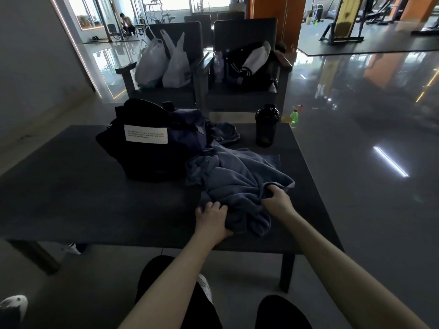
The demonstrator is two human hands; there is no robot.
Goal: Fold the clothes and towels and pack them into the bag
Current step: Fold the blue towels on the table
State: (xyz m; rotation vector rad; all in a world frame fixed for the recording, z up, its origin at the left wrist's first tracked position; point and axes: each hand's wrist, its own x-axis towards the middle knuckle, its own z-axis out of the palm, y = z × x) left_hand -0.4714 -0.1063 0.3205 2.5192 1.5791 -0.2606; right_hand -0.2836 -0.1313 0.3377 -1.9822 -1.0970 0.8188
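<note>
A crumpled blue-grey towel (pixel 240 184) lies on the dark table (pixel 95 205) near its front edge. My left hand (pixel 212 220) grips the towel's near left part, fingers curled into the cloth. My right hand (pixel 276 198) grips a fold at its right side. Behind the towel lies more blue clothing (pixel 221 134), partly draped against a black bag (pixel 147 150) with a white label, which stands at the table's middle.
A black shaker bottle (pixel 266 125) stands at the table's back right. Two dark chairs behind hold white plastic bags (pixel 164 62) and a black jacket (pixel 249 65). A green bottle (pixel 294 117) stands on the floor beyond the table.
</note>
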